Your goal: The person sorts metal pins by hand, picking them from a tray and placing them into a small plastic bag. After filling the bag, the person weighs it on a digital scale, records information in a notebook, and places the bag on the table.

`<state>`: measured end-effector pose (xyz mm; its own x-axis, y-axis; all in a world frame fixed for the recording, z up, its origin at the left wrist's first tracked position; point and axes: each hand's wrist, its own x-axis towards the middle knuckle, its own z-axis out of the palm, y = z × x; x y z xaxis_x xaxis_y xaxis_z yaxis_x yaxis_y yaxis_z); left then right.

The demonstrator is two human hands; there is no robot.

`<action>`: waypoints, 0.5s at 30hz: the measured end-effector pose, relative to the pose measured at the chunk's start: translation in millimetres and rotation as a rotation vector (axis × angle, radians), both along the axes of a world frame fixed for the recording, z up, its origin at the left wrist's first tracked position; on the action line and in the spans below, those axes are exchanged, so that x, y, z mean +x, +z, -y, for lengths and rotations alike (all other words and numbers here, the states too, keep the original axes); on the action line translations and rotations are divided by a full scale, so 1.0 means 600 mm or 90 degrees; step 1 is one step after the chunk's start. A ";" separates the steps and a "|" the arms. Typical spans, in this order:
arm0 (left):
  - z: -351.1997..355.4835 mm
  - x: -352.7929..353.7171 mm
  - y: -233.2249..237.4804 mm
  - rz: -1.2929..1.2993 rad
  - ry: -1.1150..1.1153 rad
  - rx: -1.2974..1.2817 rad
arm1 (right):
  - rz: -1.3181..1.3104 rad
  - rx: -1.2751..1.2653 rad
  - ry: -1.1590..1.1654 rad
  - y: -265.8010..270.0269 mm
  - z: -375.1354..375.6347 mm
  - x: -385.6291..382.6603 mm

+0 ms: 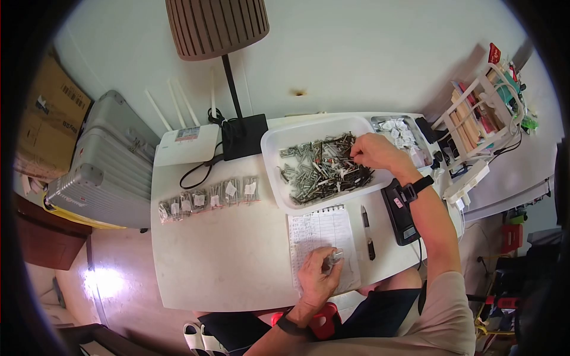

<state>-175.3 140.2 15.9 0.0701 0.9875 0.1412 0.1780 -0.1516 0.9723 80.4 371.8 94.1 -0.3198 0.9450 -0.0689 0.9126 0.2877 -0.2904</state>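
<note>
A white plastic tub (274, 187) holds a heap of loose metal screws (320, 169), some silvery and some dark. My right hand (380, 153) reaches into its right side, fingertips pinched together at the heap; what they hold, if anything, is hidden. Over the lower part of a spiral notepad (320, 228) with handwritten rows, my left hand (316, 276) is closed around small shiny pieces (335, 256), which look like silvery screws. A black pen (368, 231) lies to the right of the notepad. Beside it, under my right forearm, sits a black digital scale (399, 216).
Several labelled clear bags of screws (215, 196) line the table's left side. Behind them stand a white router (187, 144) and a lamp (219, 26). A metal tray of white packets (402, 135) and a white rack (481, 113) are at the right.
</note>
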 end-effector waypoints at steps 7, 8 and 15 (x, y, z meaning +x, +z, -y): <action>0.001 0.003 -0.004 -0.001 0.000 0.001 | -0.045 -0.013 -0.038 0.033 -0.005 -0.021; 0.001 0.003 -0.005 0.003 -0.001 0.000 | -0.080 0.042 -0.059 0.029 -0.013 -0.028; -0.005 -0.003 0.003 -0.034 -0.006 0.051 | 0.006 0.067 -0.048 -0.049 -0.043 -0.070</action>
<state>-177.4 143.4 17.9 0.0896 0.9725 0.2151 0.2272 -0.2303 0.9462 38.3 397.7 64.7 -0.2467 0.9687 0.0287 0.9356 0.2458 -0.2535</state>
